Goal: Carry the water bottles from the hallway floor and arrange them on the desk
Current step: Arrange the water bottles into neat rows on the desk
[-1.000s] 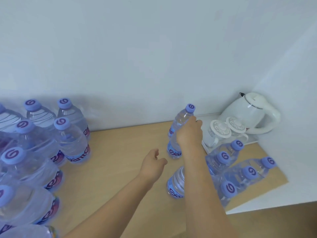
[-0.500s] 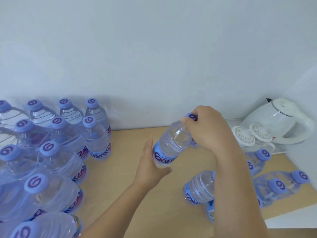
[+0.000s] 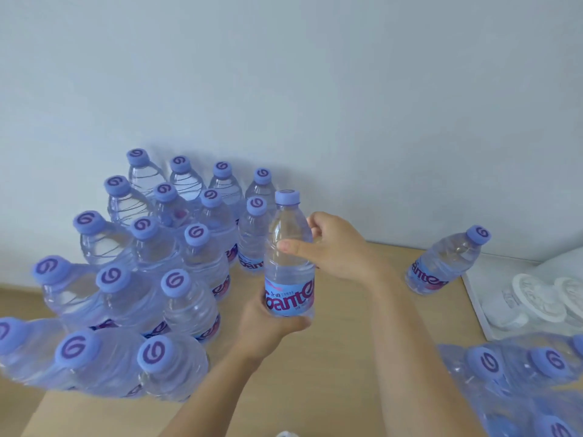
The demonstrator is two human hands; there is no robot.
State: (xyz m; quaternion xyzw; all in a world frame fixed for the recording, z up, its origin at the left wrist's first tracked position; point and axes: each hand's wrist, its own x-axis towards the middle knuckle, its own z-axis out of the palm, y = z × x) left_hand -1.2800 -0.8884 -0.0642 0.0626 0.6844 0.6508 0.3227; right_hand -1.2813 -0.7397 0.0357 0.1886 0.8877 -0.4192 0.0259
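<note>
Desk (image 3: 347,357) fills the lower frame; big block of standing bottles (image 3: 151,279) sits left-center against the wall. Held bottle (image 3: 288,263), mid-frame, is upright above the desk, just right of that block. Left hand (image 3: 268,323) is curled under its base, right hand (image 3: 334,247) has thumb and fingers round the shoulder. Set it down flush w/ the nearest row, base flat, prob. releasing the top last.

Bare tabletop (image 3: 356,357) runs as an open lane from the near edge to the far wall, centre-right. Left side blocked by a dense block of upright bottles (image 3: 176,279). Right: a lone bottle (image 3: 441,266), a white tray (image 3: 479,313) and a wrapped bottle pack (image 3: 517,373) obstruct.
</note>
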